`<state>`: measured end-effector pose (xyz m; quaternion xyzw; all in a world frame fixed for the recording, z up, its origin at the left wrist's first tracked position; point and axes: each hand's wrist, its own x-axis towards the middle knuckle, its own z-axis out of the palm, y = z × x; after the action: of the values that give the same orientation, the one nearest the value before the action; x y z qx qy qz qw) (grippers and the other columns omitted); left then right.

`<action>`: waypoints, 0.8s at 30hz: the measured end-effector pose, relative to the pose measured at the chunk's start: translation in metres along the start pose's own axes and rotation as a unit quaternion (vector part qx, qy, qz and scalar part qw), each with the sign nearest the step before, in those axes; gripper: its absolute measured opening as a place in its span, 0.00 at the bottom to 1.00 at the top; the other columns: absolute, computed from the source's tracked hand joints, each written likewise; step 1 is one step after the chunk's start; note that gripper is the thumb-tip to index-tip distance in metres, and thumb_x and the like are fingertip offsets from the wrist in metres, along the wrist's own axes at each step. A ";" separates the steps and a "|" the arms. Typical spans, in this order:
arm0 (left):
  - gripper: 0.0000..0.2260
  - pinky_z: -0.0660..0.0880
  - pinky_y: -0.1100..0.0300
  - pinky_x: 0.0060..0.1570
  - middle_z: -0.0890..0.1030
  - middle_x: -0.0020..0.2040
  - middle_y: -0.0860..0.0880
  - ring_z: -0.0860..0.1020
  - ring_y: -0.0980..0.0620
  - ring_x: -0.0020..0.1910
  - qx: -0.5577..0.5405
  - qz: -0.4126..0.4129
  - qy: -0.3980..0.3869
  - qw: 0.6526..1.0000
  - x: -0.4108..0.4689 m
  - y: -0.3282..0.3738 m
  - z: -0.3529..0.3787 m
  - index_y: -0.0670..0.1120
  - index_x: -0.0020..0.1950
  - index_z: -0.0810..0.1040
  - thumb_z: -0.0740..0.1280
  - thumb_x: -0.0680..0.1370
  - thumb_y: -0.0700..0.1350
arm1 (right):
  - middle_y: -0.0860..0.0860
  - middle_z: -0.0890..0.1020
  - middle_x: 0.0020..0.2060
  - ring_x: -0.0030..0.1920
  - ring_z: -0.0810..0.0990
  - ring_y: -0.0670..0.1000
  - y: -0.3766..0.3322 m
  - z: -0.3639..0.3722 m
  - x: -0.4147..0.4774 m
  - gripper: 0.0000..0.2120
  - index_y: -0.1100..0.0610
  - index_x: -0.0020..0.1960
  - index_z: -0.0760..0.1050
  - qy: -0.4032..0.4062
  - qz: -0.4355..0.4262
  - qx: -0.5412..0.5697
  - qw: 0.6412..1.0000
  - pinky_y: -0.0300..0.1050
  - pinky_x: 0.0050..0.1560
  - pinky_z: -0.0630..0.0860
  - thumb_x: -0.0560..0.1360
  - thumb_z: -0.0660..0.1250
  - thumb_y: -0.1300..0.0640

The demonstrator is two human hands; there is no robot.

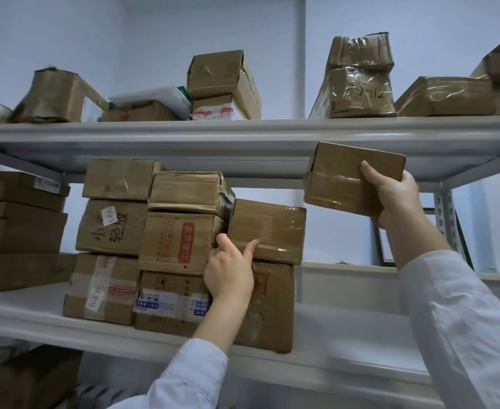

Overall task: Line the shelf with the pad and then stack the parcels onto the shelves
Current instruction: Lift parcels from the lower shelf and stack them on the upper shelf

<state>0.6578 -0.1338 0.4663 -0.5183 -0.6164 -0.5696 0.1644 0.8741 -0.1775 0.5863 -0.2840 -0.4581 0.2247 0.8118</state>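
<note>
My right hand [396, 196] grips a small taped brown parcel [346, 178] and holds it in the air just under the upper shelf [243, 134], to the right of the stack. My left hand [228, 270] presses against another taped parcel [268, 231], which rests on top of a larger box [272, 305] on the middle shelf [346, 335]. The thumb and a finger of that hand touch its lower left corner. Several cardboard parcels [181, 243] are stacked to the left of it. I cannot see a pad.
More parcels [361, 78] stand on the upper shelf. Flat boxes [21, 231] are piled at the left of the middle shelf. A perforated shelf post [445, 208] rises at the right, with framed items [386, 246] behind it. A box [33, 376] sits on the shelf below.
</note>
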 end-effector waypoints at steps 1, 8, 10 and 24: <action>0.28 0.73 0.51 0.43 0.80 0.55 0.42 0.76 0.43 0.56 0.000 0.000 0.000 1.000 0.000 0.000 0.000 0.41 0.64 0.63 0.54 0.77 0.63 | 0.52 0.78 0.56 0.53 0.78 0.53 0.000 0.003 0.000 0.26 0.55 0.64 0.69 -0.003 0.000 -0.002 1.000 0.42 0.35 0.73 0.70 0.74 0.50; 0.26 0.72 0.51 0.45 0.79 0.57 0.43 0.76 0.43 0.58 0.019 0.008 -0.017 1.000 0.001 -0.001 -0.006 0.41 0.65 0.62 0.55 0.78 0.62 | 0.47 0.75 0.45 0.38 0.73 0.45 0.014 0.040 -0.009 0.26 0.53 0.65 0.66 -0.060 0.060 0.002 0.996 0.41 0.31 0.69 0.72 0.70 0.47; 0.27 0.73 0.51 0.45 0.79 0.57 0.42 0.76 0.43 0.58 0.018 0.010 -0.019 1.000 0.002 -0.002 -0.006 0.41 0.65 0.61 0.55 0.78 0.62 | 0.48 0.75 0.49 0.38 0.72 0.45 0.016 0.050 -0.009 0.26 0.53 0.66 0.65 -0.072 0.060 -0.010 0.996 0.42 0.32 0.69 0.73 0.69 0.46; 0.26 0.74 0.52 0.45 0.80 0.54 0.43 0.76 0.44 0.56 0.039 0.027 -0.019 0.999 0.003 -0.004 -0.006 0.41 0.64 0.63 0.54 0.78 0.62 | 0.46 0.73 0.60 0.45 0.72 0.44 0.048 0.079 -0.018 0.24 0.52 0.74 0.61 -0.195 0.044 -0.071 0.977 0.38 0.34 0.63 0.79 0.61 0.54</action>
<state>0.6512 -0.1366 0.4687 -0.5386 -0.6268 -0.5307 0.1881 0.7913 -0.1328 0.5761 -0.3112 -0.6095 0.2783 0.6739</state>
